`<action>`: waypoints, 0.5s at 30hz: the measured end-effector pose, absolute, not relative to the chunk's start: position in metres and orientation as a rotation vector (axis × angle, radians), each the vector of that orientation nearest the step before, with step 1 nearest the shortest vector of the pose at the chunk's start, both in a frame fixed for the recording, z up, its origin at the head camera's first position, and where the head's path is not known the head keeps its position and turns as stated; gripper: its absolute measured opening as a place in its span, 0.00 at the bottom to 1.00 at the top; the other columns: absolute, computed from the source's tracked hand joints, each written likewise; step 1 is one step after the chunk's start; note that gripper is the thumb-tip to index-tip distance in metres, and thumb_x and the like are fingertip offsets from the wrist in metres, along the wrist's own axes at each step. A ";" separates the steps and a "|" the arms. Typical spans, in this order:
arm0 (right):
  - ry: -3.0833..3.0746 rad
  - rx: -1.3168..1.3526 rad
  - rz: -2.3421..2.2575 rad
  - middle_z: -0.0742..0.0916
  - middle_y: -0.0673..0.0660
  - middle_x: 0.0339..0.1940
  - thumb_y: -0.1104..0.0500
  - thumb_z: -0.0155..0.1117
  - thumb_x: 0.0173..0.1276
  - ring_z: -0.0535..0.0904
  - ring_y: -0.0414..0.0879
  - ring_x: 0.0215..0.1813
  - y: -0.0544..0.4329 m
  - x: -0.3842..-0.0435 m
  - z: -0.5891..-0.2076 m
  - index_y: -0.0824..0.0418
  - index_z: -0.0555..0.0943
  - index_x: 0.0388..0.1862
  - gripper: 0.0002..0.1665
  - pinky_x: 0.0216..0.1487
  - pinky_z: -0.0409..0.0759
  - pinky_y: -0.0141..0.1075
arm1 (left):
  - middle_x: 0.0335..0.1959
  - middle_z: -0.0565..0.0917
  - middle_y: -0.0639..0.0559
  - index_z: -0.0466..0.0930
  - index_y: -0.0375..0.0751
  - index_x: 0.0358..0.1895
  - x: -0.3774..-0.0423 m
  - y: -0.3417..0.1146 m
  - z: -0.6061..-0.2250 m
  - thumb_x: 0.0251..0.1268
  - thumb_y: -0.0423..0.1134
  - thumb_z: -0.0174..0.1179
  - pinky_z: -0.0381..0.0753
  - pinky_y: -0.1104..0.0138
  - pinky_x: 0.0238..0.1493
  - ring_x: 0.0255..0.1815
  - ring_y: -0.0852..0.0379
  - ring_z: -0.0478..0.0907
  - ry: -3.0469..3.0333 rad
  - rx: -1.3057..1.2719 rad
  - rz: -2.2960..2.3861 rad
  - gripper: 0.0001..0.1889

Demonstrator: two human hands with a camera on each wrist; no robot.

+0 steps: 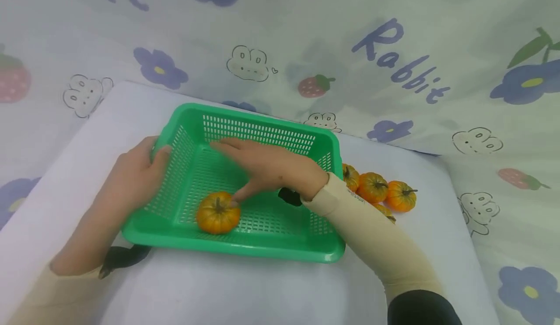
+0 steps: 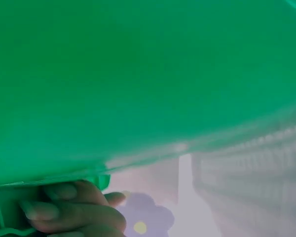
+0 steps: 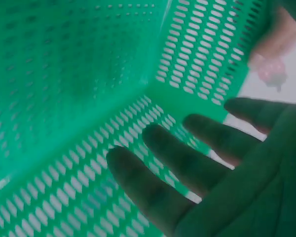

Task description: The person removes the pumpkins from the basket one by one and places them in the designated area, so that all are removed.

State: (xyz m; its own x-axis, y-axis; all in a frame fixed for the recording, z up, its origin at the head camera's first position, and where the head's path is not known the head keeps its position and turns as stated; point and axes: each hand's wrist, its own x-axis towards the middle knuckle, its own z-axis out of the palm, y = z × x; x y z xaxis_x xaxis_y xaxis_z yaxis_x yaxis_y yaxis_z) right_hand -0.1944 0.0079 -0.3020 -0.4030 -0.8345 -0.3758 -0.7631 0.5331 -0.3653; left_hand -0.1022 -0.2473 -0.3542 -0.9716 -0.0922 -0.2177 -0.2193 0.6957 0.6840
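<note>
A green plastic basket (image 1: 236, 250) with slotted walls stands on the white table. My left hand (image 1: 142, 172) grips its left rim, thumb on top; in the left wrist view the curled fingers (image 2: 79, 212) show beneath the green edge. One small orange pumpkin (image 1: 218, 214) sits on the basket floor, stem up, near the front wall. Over the basket, my right hand (image 1: 267, 165) is spread with straight fingers and holds nothing. Its thumb tip overlaps the pumpkin's upper right side; whether they touch I cannot tell. The right wrist view shows these fingers (image 3: 180, 158) stretched out before the slotted wall.
Several more small pumpkins (image 1: 373, 187) lie on the table just right of the basket, partly hidden by it and my right forearm. A printed cloth (image 1: 280, 38) with rabbits, flowers and strawberries hangs behind the white tabletop (image 1: 245, 286).
</note>
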 end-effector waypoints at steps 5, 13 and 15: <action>2.142 -1.274 -0.257 0.55 0.50 0.87 0.35 0.80 0.60 0.49 0.42 0.85 0.004 -0.195 -0.328 0.55 0.44 0.88 0.72 0.80 0.52 0.32 | 0.47 0.78 0.32 0.51 0.31 0.82 -0.101 -0.237 -0.350 0.86 0.59 0.32 0.83 0.57 0.25 0.31 0.44 0.80 2.722 -0.257 1.163 0.38; 2.045 -1.299 -0.228 0.62 0.51 0.84 0.35 0.79 0.61 0.56 0.42 0.82 0.001 -0.190 -0.340 0.57 0.51 0.87 0.68 0.78 0.54 0.28 | 0.45 0.79 0.32 0.51 0.31 0.82 -0.101 -0.238 -0.353 0.85 0.59 0.32 0.82 0.56 0.22 0.29 0.46 0.81 2.711 -0.280 1.166 0.38; 2.045 -1.300 -0.197 0.65 0.51 0.83 0.35 0.79 0.60 0.59 0.43 0.81 0.000 -0.190 -0.343 0.57 0.54 0.87 0.67 0.78 0.56 0.30 | 0.46 0.78 0.32 0.51 0.31 0.82 -0.102 -0.239 -0.355 0.85 0.59 0.32 0.82 0.57 0.23 0.30 0.45 0.80 2.719 -0.277 1.158 0.38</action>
State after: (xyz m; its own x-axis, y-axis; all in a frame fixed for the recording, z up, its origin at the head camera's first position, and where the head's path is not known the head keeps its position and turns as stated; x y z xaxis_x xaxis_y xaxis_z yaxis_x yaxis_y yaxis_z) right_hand -0.1895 -0.0001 -0.3426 -0.2550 -0.8438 -0.4722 -0.7379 0.4854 -0.4688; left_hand -0.1016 -0.2392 -0.3546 -0.9677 -0.1027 -0.2301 -0.2371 0.6806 0.6932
